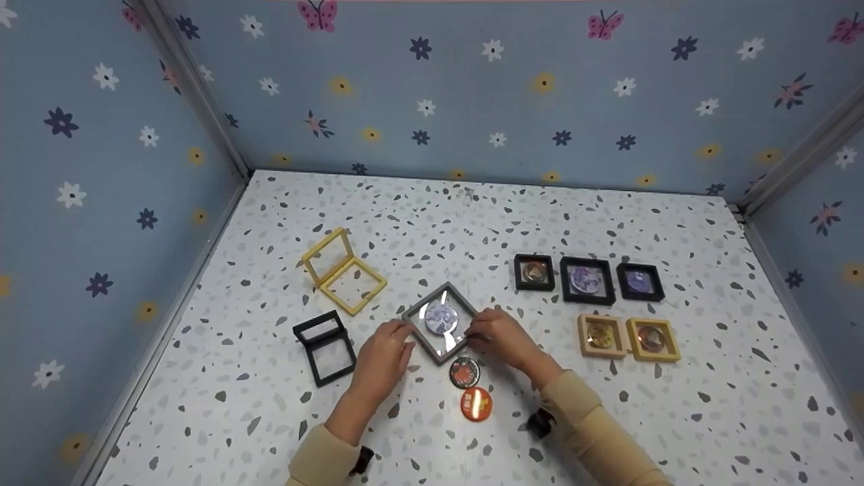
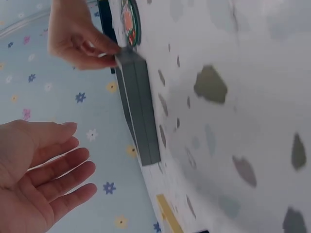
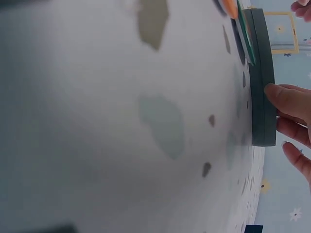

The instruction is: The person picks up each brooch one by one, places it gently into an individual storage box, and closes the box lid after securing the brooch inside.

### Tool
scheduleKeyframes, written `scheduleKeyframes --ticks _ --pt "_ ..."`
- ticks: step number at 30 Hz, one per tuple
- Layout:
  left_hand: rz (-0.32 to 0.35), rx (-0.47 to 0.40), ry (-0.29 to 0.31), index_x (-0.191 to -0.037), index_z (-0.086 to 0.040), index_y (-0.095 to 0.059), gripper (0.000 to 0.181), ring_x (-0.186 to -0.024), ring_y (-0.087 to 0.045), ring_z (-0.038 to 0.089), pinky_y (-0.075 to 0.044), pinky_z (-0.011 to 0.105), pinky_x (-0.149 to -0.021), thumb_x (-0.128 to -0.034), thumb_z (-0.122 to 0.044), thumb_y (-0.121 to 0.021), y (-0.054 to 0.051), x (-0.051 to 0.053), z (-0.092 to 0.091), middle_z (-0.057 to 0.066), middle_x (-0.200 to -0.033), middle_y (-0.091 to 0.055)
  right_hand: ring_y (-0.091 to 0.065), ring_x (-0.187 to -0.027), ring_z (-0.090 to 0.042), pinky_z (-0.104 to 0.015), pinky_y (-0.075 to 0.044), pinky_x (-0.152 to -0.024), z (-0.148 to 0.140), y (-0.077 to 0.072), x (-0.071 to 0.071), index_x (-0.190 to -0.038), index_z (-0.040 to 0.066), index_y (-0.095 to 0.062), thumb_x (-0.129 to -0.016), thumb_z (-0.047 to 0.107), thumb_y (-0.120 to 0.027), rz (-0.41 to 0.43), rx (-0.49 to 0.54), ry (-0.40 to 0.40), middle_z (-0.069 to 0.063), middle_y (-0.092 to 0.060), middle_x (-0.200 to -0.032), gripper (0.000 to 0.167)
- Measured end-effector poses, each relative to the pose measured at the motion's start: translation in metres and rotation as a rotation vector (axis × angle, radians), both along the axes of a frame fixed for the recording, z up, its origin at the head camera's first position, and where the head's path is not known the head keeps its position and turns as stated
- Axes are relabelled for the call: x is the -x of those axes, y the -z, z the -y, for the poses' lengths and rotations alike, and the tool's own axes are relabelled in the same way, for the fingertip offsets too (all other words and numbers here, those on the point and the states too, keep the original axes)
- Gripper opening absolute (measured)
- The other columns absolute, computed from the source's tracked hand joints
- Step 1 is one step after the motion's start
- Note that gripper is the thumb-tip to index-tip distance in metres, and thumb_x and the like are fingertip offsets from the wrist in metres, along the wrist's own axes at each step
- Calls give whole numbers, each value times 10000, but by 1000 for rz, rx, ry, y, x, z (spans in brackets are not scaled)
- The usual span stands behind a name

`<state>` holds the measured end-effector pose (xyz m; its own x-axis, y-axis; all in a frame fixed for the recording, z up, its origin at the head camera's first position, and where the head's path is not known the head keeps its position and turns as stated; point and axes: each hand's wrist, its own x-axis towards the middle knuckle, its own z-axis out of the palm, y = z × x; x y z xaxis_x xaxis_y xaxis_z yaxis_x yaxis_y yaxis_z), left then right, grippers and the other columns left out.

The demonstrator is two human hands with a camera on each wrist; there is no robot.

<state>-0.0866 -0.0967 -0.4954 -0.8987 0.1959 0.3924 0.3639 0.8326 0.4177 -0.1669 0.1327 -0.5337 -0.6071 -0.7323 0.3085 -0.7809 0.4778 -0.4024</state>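
A closed grey square display frame [image 1: 425, 300] lies turned cornerwise on the table, a round purple-and-white badge [image 1: 441, 318] behind its clear film. My right hand [image 1: 503, 337] pinches the frame near its right corner, the thumb on the side wall in the right wrist view. At the left corner is my left hand [image 1: 381, 358]; the left wrist view shows its fingers spread loosely, apart from the frame. Just below the frame lie a dark-rimmed badge with a red picture [image 1: 464, 372] and an orange badge [image 1: 476, 403].
On the left stand an open yellow frame [image 1: 337, 280] and an open black frame [image 1: 331, 354], lids raised. To the right, several closed frames hold badges, among them a large black one [image 1: 565, 289] and a yellow one [image 1: 653, 356]. Flowered walls [image 1: 459, 108] border the speckled table [image 1: 270, 223].
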Motion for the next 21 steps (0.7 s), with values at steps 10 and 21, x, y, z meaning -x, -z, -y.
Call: scheduleKeyframes --ticks 10,21 --pt "-119 -28 -139 -1040 77 -575 336 -994 -496 341 -411 440 -827 -733 -5 -685 -3 -4 43 201 -1055 -519 -545 -726 -142 -276 -444 -690 -4 1 1 -796 74 -699 -684 77 -733 -62 14 10 -11 -619 -773 118" --pt "-64 -44 -280 -1133 152 -490 444 -1116 -385 407 -331 489 -902 -720 106 -647 -4 -7 92 282 -1212 -409 -578 -748 -160 -292 -471 -716 -13 0 5 -794 68 -699 -696 34 -718 -44 -9 103 -30 -640 -783 105"
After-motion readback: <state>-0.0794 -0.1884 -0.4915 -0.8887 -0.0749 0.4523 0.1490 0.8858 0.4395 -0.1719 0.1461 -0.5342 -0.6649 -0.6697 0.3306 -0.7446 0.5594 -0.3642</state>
